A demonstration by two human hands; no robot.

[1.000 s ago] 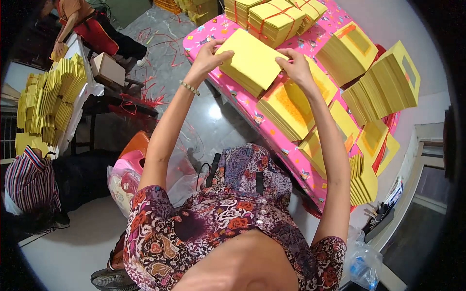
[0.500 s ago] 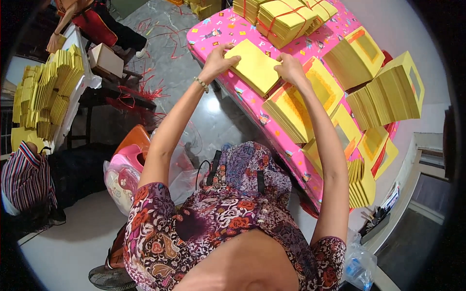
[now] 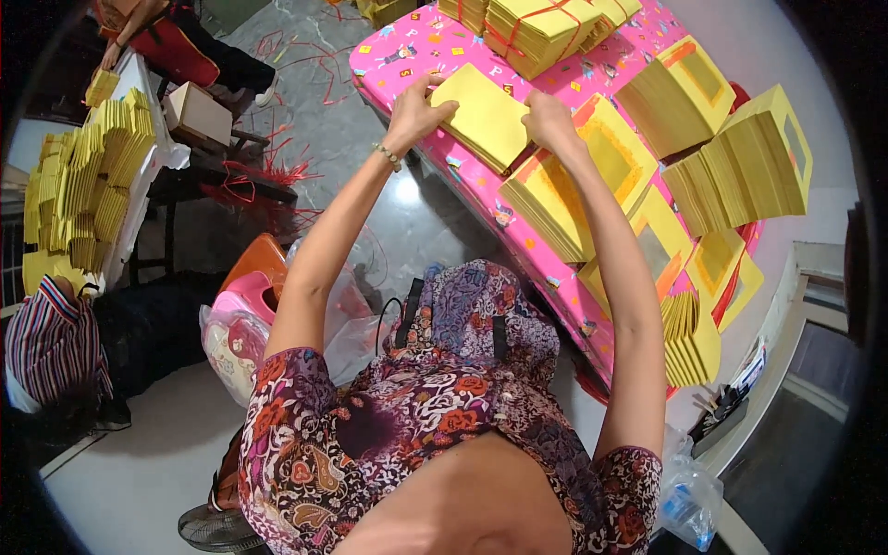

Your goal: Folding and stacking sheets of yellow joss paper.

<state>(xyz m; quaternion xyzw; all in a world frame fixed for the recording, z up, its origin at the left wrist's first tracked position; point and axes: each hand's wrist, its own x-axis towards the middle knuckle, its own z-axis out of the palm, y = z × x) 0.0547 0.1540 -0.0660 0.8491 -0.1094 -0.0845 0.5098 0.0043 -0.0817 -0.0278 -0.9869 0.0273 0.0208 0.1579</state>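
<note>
Along the pink table's left edge, grips yellow paper stack between left hand and right hand, now closer together than a second ago; probably squaring it up.

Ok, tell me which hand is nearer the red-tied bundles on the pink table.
Right: the right hand is just this side of the red-tied bundles; the left hand is farther off, at the left end of the held stack.

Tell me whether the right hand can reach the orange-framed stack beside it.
Likely yes: the right hand is close beside the orange-framed stack, nothing visible between them, though it holds the yellow stack.
</note>
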